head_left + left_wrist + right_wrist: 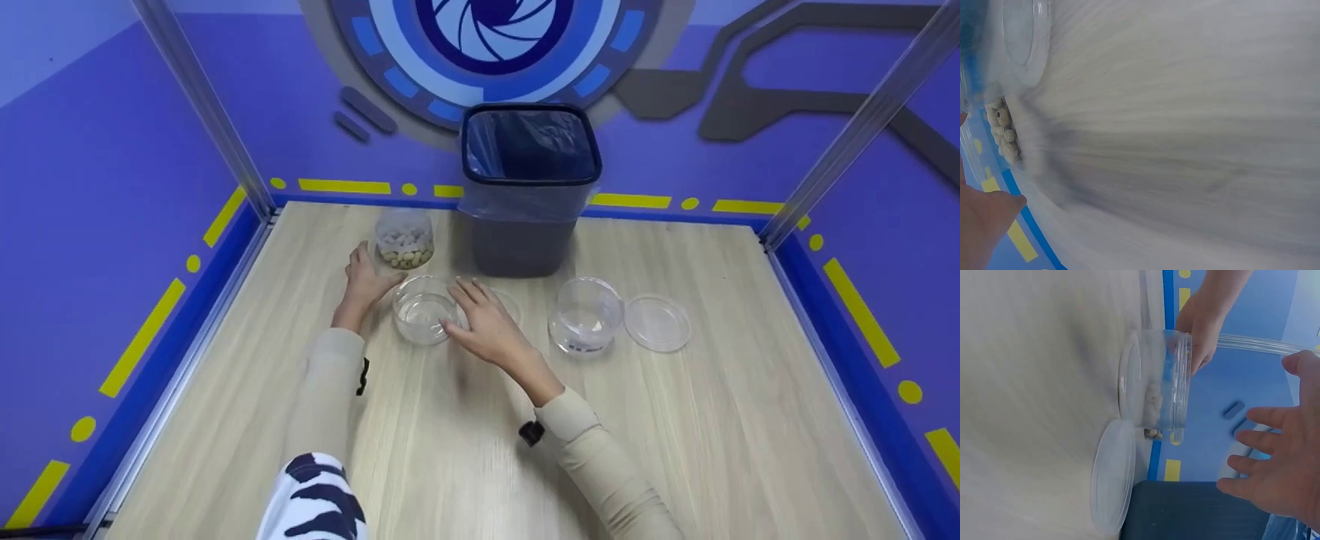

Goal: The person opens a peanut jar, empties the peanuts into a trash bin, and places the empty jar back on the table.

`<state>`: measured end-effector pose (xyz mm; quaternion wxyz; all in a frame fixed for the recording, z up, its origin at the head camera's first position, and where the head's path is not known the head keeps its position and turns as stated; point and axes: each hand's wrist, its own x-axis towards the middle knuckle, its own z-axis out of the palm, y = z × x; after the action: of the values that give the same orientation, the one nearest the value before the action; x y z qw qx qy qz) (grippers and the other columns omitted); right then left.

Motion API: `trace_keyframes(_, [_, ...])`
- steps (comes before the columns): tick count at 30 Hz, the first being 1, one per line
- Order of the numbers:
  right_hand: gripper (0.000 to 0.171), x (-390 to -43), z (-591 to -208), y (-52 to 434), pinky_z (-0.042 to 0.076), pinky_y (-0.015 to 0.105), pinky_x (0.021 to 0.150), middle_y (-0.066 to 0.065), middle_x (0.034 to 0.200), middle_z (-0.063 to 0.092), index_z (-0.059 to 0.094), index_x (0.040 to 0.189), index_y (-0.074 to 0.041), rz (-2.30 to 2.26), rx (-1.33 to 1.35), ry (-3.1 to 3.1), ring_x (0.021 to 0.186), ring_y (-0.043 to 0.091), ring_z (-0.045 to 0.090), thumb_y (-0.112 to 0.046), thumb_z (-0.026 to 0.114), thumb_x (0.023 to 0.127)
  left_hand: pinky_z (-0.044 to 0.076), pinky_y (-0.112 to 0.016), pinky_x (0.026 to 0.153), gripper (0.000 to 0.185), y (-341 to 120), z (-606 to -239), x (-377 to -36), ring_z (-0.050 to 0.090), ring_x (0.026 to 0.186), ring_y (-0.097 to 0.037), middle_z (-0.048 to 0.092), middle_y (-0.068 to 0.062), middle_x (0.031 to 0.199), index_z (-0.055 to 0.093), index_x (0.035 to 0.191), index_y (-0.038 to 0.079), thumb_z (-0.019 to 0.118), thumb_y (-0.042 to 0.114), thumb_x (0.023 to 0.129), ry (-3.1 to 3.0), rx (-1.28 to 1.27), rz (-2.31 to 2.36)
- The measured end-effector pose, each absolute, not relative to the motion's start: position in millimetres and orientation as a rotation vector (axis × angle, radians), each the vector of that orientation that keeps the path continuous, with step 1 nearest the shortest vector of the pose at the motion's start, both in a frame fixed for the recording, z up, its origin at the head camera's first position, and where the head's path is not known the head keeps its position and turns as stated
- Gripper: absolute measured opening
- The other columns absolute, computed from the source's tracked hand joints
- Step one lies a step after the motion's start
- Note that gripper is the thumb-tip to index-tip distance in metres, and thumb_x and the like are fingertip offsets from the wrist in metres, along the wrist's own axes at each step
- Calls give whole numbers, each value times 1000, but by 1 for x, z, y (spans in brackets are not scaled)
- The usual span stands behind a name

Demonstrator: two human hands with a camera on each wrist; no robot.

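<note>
My left hand (365, 289) reaches to the near left side of a clear jar part-filled with pale nuts (405, 244), its thumb and fingers spread apart. Part of that hand (988, 219) shows at the left edge of the left wrist view, beside the nuts. Right in front of the nut jar stands an empty clear jar (421, 319) without a lid. My right hand (487, 322) hovers by its right rim, fingers spread with nothing held; the right wrist view shows this open palm (1292, 450) beyond the empty jar's mouth (1182, 382).
A clear lid (506, 306) lies partly hidden behind my right hand. To the right stand another empty clear jar (585, 319) and a second lid (658, 324). A dark bin (521, 240) with a plastic liner stands at the back, against the blue wall (247, 97).
</note>
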<state>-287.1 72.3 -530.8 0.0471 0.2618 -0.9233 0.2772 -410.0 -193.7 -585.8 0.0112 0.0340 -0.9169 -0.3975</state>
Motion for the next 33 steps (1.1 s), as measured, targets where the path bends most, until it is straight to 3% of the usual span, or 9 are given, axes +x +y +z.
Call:
trace_keyframes(7, [67, -302, -528, 56, 26, 53, 122, 19, 159, 39, 48, 150, -4, 860, 794, -2820, 148, 42, 31, -47, 50, 99, 22, -55, 123, 112, -192, -587, -424, 19, 149, -48, 17, -30, 161, 6, 159, -1, 82, 29, 83, -2804, 172, -1386])
trace_keyframes(15, [64, -314, -525, 52, 27, 50, 123, 22, 158, 40, 47, 149, 1, 915, 742, -2802, 147, 42, 32, -36, 56, 97, 13, -46, 127, 119, -193, -586, -433, 9, 154, -43, 2, -31, 165, -10, 159, 3, 82, 21, 86, -2755, 258, -1603])
trace_keyframes(25, [61, -317, -527, 64, 29, 51, 121, 22, 155, 42, 49, 147, 2, 926, 709, -2757, 145, 43, 35, -33, 57, 98, 21, -46, 125, 118, -177, -587, -445, 21, 151, -40, 21, -32, 161, -8, 159, 3, 82, 14, 84, -2695, 163, -1724])
trace_keyframes(33, [60, -317, -529, 67, 29, 51, 121, 22, 155, 43, 50, 147, 0, 954, 696, -2734, 145, 43, 35, -29, 61, 96, 20, -44, 125, 127, -181, -583, -453, 22, 151, -40, 20, -33, 161, -17, 159, 6, 84, 14, 82, -2703, 261, -1738])
